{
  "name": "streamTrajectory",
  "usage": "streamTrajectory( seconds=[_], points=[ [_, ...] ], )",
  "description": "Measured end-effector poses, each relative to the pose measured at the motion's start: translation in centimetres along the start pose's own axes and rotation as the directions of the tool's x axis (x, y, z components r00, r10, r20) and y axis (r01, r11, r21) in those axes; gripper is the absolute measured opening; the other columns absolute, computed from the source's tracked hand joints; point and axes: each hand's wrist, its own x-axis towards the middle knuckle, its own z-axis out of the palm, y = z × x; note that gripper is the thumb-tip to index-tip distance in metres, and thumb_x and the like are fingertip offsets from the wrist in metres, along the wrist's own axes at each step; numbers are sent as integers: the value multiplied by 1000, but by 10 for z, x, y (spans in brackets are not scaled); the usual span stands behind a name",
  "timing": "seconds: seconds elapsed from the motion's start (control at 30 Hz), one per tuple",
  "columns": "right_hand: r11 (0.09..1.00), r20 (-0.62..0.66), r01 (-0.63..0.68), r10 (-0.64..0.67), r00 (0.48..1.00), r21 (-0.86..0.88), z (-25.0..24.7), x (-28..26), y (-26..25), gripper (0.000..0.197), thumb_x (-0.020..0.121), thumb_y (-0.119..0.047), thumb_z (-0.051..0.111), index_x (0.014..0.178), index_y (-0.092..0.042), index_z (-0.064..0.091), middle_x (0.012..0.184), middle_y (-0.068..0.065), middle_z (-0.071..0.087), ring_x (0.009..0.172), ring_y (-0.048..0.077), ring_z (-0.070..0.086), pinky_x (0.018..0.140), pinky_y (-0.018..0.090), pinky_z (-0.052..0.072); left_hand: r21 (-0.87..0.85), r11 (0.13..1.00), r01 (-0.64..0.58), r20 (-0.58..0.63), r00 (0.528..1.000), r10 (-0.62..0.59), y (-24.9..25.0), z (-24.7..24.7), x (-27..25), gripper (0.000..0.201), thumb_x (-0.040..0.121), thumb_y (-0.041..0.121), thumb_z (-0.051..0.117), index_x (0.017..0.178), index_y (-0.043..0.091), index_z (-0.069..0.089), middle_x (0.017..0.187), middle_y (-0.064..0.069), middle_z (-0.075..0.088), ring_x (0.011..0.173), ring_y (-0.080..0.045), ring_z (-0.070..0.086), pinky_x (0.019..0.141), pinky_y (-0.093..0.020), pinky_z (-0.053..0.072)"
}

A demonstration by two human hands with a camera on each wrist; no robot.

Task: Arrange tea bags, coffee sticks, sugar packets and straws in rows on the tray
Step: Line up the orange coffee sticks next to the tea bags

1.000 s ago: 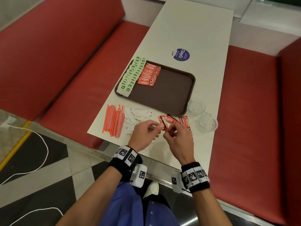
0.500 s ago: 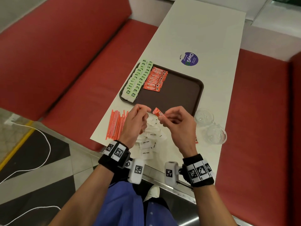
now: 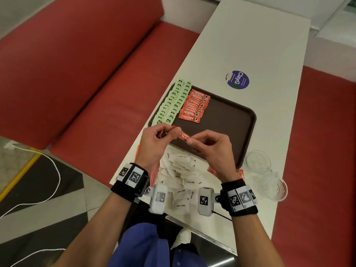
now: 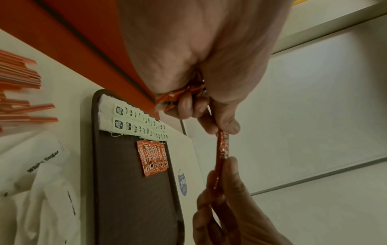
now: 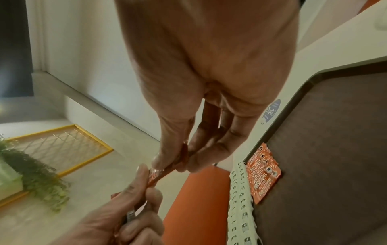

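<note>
Both hands hover over the near edge of the brown tray (image 3: pixel 231 116). My left hand (image 3: pixel 165 134) and right hand (image 3: pixel 192 140) each pinch one end of a red coffee stick (image 3: pixel 183 136) stretched between them. The left wrist view shows that stick (image 4: pixel 223 145) edge-on, and more red sticks (image 4: pixel 178 97) bunched in the left palm. On the tray's far left lie two rows of green tea bags (image 3: pixel 173 103) and beside them a row of coffee sticks (image 3: pixel 194 106). White sugar packets (image 3: pixel 181 170) are heaped on the table under my wrists. Orange straws (image 4: pixel 18 92) lie left of them.
Two glass bowls (image 3: pixel 257 161) (image 3: pixel 274 186) stand near the table's right edge by the tray's near corner. Loose coffee sticks (image 3: pixel 212 171) lie beside my right wrist. A round purple sticker (image 3: pixel 238 79) is beyond the tray. Red benches flank the table.
Both hands rose from the loose coffee sticks near the table's front edge and moved forward to the tray's near edge, carrying a coffee stick between them.
</note>
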Motion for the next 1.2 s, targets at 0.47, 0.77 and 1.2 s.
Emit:
streamTrajectory(
  seconds=[0.47,0.77,1.2],
  points=[
    [891,-111,-68,20,994,-449,2,150,91,18,91,-9,87,87,-25,80,84,-5,78,82,10,75,87,38,66,-32,930,365,38,931,-364,-29,-15,51,37,111,26,40,103,10,71,77,8,48,67,-10,39,66,-28,36],
    [820,-157,-115,31,987,-560,14,176,98,8,95,-15,83,98,-23,82,98,-2,75,102,22,72,101,48,61,-14,958,286,-54,957,-286,-45,-21,60,15,104,20,70,108,25,83,107,6,81,106,-13,73,94,-33,61],
    [994,39,-50,54,998,-100,48,84,48,14,96,-32,85,103,-21,81,89,-2,82,81,17,81,81,38,69,-248,928,280,-141,937,-320,-61,3,71,9,97,9,77,103,2,76,104,-21,74,94,-28,79,78,-30,65]
  ],
)
